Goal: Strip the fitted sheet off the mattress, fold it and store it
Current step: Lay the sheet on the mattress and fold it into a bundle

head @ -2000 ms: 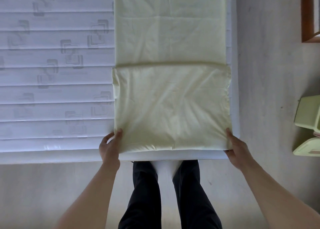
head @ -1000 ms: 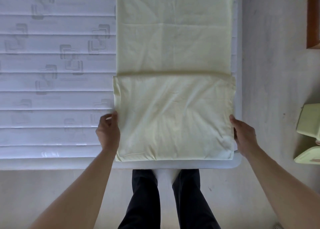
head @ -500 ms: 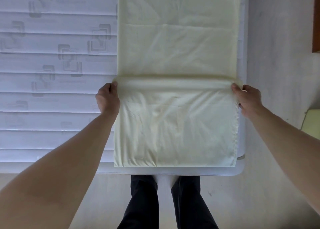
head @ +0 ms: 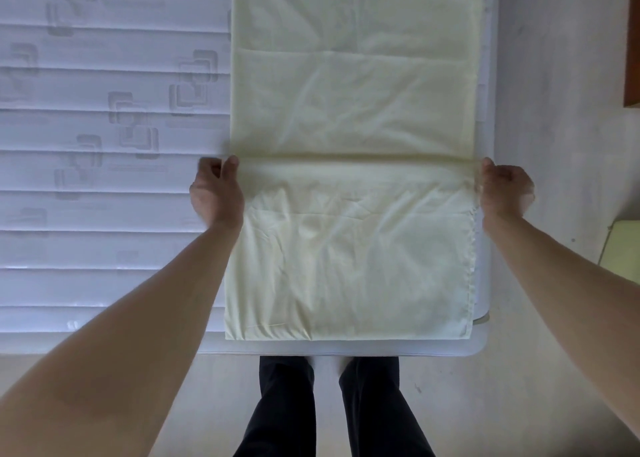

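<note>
Head view: your left hand (head: pixel 217 193) pinches the left end of the fitted sheet's (head: pixel 353 103) folded edge, thumb on top and fingers curled beneath, while your right hand (head: pixel 504 190) grips the right end of that same edge in a curled hold. The pale yellow sheet lies as a long strip along the right side of the bare white mattress (head: pixel 104 179), running from the near edge to the far side of the picture (its near portion is doubled over). Your dark-trousered legs (head: pixel 329 408) stand at the near edge. A pale green object (head: pixel 623 245) sits on the floor (head: pixel 554 93) at right.
</note>
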